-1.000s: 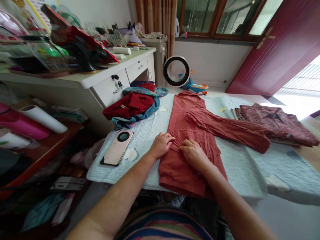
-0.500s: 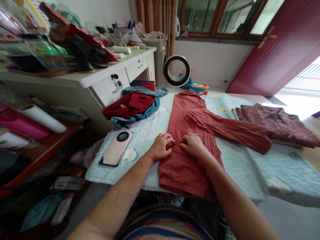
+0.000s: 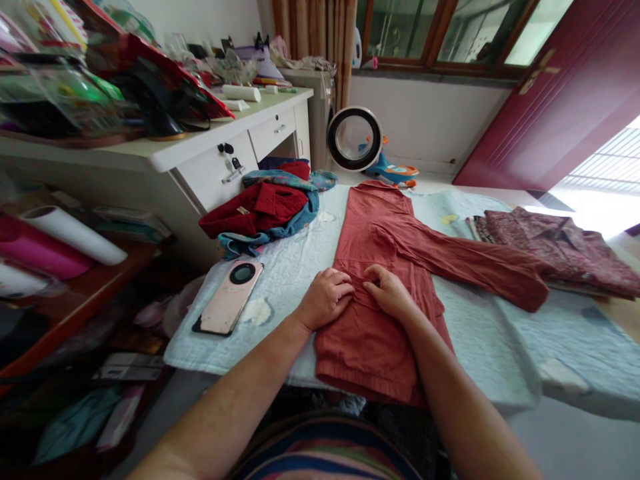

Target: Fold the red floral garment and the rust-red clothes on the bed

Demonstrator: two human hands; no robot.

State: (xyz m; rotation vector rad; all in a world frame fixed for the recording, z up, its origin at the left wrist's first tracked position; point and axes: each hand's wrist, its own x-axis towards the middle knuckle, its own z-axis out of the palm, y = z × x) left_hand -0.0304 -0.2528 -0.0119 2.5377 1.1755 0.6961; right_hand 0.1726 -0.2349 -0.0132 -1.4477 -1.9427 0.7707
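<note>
Both hands pinch the cloth at the middle of a rust-red shirt [image 3: 385, 267] spread on the padded table [image 3: 490, 333]: left hand [image 3: 327, 297] and right hand [image 3: 387, 290] side by side, fingers curled into a crease. A phone [image 3: 230, 297] lies left; one sleeve [image 3: 480, 267] stretches right, seemingly the next fold.

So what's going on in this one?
A person has both hands on a rust-red long-sleeved cotton garment laid flat on a pale blue quilted table cover. The left hand and right hand pinch the fabric at its middle. One sleeve lies stretched out to the right. A pink phone lies face down beside it.
</note>
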